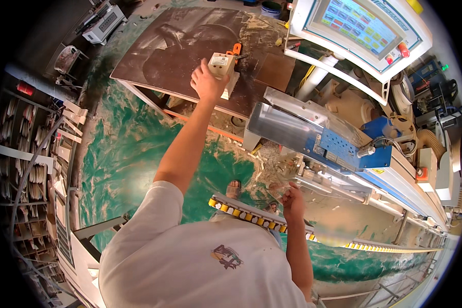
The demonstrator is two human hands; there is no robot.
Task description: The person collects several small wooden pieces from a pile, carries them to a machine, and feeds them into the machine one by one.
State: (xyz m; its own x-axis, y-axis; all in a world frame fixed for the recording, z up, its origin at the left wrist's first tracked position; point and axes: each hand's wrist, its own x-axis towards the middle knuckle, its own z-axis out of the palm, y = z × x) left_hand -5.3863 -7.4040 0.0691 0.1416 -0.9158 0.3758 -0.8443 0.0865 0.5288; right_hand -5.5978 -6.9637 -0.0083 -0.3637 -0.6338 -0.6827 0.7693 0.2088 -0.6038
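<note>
My left hand (208,82) reaches forward to a small stack of pale wooden blocks (221,60) on the brown table (164,51). Its thumb side lies against the stack, with the fingers around the left side; part of the grip is hidden. Dark holes and a white label show on the upper block. Just behind the stack lies an orange-handled tool (236,49). Low in front of my body, my right hand (293,204) is closed with curled fingers, above the roller rail (251,215). Whatever it may hold is too faint to make out.
To the right stands a machine with a blue and metal bed (339,146), below a white control panel (362,36) with a screen. A yellow-rollered rail crosses close to my body. Shelves with stacked strips (33,169) line the left. Sawdust covers the green floor (133,159).
</note>
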